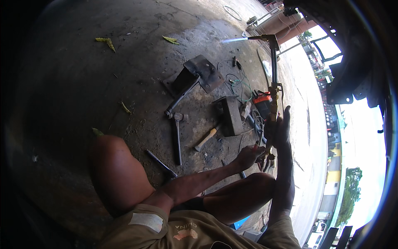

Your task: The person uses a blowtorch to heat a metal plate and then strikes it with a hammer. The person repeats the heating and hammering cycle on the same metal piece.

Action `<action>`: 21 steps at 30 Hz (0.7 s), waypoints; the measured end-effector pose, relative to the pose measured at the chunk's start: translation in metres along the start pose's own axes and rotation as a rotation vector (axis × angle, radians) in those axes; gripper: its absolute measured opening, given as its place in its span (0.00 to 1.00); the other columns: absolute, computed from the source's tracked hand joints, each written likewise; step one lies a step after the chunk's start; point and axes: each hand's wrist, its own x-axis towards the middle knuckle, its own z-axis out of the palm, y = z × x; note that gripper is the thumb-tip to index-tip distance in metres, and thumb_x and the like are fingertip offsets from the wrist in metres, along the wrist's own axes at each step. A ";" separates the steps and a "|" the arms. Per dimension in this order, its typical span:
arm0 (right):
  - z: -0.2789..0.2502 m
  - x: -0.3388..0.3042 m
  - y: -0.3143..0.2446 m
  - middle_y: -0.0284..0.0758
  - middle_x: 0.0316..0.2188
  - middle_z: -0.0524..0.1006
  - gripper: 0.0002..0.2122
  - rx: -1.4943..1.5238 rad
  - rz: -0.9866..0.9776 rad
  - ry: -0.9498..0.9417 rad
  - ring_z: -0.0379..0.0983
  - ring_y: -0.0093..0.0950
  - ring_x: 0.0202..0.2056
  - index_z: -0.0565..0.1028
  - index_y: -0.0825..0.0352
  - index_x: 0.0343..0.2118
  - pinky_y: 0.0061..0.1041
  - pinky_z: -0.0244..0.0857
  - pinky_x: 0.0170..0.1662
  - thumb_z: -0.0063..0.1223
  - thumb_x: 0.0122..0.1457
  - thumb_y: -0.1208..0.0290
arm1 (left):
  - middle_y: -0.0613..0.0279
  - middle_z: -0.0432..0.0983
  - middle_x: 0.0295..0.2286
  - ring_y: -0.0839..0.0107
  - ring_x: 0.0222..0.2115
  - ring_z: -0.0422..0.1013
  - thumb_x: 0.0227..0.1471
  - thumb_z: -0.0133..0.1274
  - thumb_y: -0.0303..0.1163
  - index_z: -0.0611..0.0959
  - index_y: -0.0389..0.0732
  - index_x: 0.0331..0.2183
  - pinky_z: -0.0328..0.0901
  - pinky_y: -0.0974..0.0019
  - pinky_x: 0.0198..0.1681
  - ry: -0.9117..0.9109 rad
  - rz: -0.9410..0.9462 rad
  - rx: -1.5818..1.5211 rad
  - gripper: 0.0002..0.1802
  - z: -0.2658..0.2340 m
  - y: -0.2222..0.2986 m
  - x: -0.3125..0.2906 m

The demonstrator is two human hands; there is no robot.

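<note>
My right hand (280, 129) is closed round the handle of a cutting torch (274, 66), its thumb stretched along it. The torch stands lengthwise away from me, and its bent head (269, 39) points left. A blue flame (235, 40) burns at the tip, above the concrete floor. My left hand (250, 157) pinches at the valve knobs by the torch's near end, just below my right hand. A reddish knob (257, 144) shows beside its fingers. Which knob they grip is partly hidden. Left of the torch lies a dark steel bracket (203, 71) with bent plates.
A hammer (178, 137), a steel bar (182, 96), another rod (161, 163), a wooden handle (206, 139) and a square steel block (231, 117) lie on the floor. Green cable (240, 83) curls near an orange-black object (262, 100). Dark metal framework (356, 54) overhangs the right. Leaves (107, 42) lie farther left.
</note>
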 end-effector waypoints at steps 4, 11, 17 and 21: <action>-0.006 0.001 0.000 0.23 0.11 0.62 0.35 0.045 0.014 -0.045 0.57 0.19 0.10 0.69 0.56 0.23 0.21 0.50 0.13 0.31 0.53 0.21 | 0.72 0.73 0.25 0.83 0.26 0.65 0.65 0.47 0.44 0.81 0.40 0.32 0.61 0.71 0.33 0.034 -0.012 0.055 0.19 0.002 0.002 -0.003; 0.002 0.003 0.005 0.23 0.11 0.62 0.34 -0.009 -0.031 0.040 0.56 0.19 0.10 0.69 0.55 0.23 0.20 0.49 0.13 0.31 0.54 0.22 | 0.69 0.75 0.28 0.81 0.28 0.67 0.64 0.48 0.48 0.82 0.39 0.35 0.64 0.70 0.36 0.058 0.009 0.044 0.21 -0.001 -0.001 -0.007; -0.002 0.012 0.022 0.24 0.12 0.62 0.33 -0.457 -0.187 0.134 0.54 0.18 0.12 0.70 0.58 0.26 0.20 0.46 0.15 0.32 0.57 0.26 | 0.52 0.79 0.39 0.66 0.39 0.77 0.65 0.46 0.47 0.78 0.32 0.46 0.70 0.62 0.48 0.080 -0.154 -0.160 0.25 0.003 -0.011 -0.009; 0.012 -0.002 0.017 0.29 0.15 0.65 0.29 -0.764 -0.242 0.153 0.61 0.20 0.14 0.71 0.63 0.49 0.22 0.54 0.18 0.35 0.64 0.38 | 0.49 0.79 0.40 0.63 0.40 0.77 0.65 0.45 0.45 0.76 0.31 0.50 0.70 0.61 0.49 0.045 -0.205 -0.217 0.25 0.007 -0.019 -0.009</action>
